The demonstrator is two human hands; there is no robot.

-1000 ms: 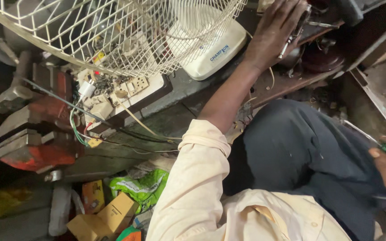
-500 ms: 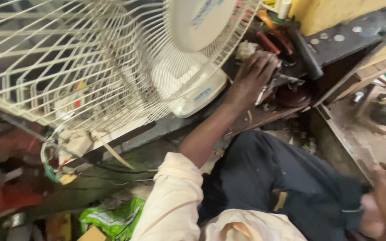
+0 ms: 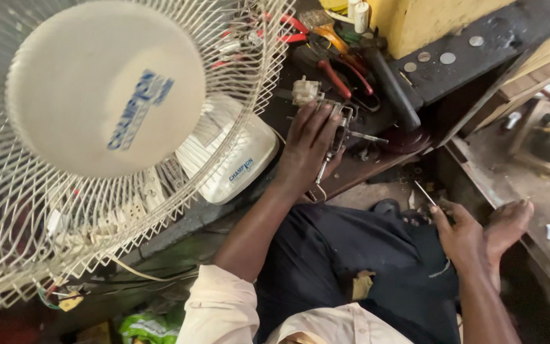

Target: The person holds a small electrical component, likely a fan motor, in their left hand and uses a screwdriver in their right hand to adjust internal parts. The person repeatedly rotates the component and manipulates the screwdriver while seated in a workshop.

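My left hand [image 3: 310, 146] reaches forward onto the dark workbench [image 3: 377, 169] and closes over a small metal bracket-like part [image 3: 344, 127] with a white plastic piece [image 3: 305, 90] just beyond the fingertips. My right hand [image 3: 479, 232] hovers above my dark trousers [image 3: 351, 255] at the right. It pinches a thin metal screwdriver shaft [image 3: 424, 192] that points up and left; the handle is hidden in the palm. A white table fan fills the left: its wire grille [image 3: 243, 70], round centre cap [image 3: 103, 89] and white base [image 3: 240, 159].
Red-handled pliers [image 3: 345, 76] and other tools lie at the back of the bench. A dark metal plate [image 3: 504, 32] carries a few coins beside a yellow box [image 3: 434, 19]. A power strip [image 3: 128, 210] with wires sits behind the grille. A wooden ledge [image 3: 479, 172] runs at right.
The view has swung right and closer, so the fan now fills the left. My left hand stays on the bench and has closed over the metal part. My right hand has risen into view.
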